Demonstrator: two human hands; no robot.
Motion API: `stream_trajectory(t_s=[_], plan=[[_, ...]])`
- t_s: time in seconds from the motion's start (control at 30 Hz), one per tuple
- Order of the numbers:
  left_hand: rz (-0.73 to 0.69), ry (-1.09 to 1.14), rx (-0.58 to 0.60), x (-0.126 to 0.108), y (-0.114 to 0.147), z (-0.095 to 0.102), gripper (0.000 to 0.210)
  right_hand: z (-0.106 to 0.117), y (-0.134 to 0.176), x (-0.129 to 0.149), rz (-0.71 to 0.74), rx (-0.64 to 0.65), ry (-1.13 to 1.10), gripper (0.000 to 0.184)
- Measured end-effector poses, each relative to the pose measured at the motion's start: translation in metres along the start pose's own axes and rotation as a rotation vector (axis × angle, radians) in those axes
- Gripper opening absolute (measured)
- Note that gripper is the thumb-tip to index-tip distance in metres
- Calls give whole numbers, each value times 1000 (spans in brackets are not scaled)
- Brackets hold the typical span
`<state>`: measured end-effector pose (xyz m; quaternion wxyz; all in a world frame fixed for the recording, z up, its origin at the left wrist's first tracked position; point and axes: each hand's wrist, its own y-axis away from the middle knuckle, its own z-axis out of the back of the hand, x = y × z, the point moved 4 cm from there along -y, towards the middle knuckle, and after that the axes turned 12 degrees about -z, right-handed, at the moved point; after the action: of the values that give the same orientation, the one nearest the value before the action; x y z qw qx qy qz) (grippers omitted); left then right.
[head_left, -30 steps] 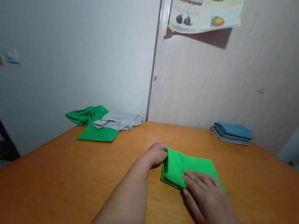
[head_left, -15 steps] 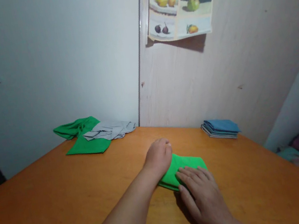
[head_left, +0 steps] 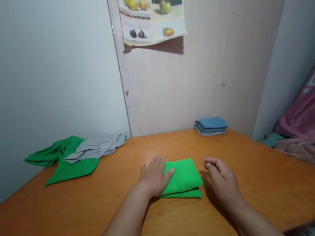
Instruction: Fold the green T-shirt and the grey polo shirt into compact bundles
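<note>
A bright green cloth (head_left: 183,176), folded into a small layered rectangle, lies on the orange-brown table. My left hand (head_left: 155,175) rests flat across its left side, fingers stretched out and thumb on the top layer. Just right of the cloth and apart from it is my right hand (head_left: 221,178), its fingers curled in toward the thumb. Nothing shows in that hand. Along the cloth's near edge a lower layer sticks out below the top one.
At the back left, a crumpled grey cloth (head_left: 98,146) lies over a larger green cloth (head_left: 75,169). A neat stack of folded blue and checked cloths (head_left: 211,124) sits at the back right. A wall with a fruit print (head_left: 152,17) stands behind the table (head_left: 100,209).
My right hand has come off the green cloth to its right, with fingers now curled. My left hand has opened flat on the cloth's left side. The view has turned right.
</note>
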<state>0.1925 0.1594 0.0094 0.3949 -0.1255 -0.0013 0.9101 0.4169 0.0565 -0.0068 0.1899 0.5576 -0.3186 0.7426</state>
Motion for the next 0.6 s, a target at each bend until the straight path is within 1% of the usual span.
stream_trajectory(t_s=[0.17, 0.27, 0.33, 0.4, 0.43, 0.5, 0.53, 0.6], plan=[[-9, -36, -6, 2, -1, 0, 83, 5, 2, -7, 8, 44, 94, 31], [-34, -90, -48, -2, 2, 4, 80, 2, 3, -9, 23, 90, 213, 28], [-84, -147, -120, -10, 7, 11, 74, -1, 3, -9, 27, 117, 278, 26], [-176, -194, -197, -25, 14, 17, 69, -4, 3, -7, 28, 125, 312, 24], [-231, -206, -217, -32, 19, 19, 68, -5, 3, -6, 27, 125, 321, 23], [-315, -208, -211, -46, 26, 18, 73, -7, 2, -5, 20, 122, 331, 23], [-331, -204, -197, -50, 29, 15, 77, -7, 2, -5, 15, 120, 332, 22], [-302, -192, -189, -51, 32, 9, 79, -8, 1, -5, 4, 115, 330, 21]])
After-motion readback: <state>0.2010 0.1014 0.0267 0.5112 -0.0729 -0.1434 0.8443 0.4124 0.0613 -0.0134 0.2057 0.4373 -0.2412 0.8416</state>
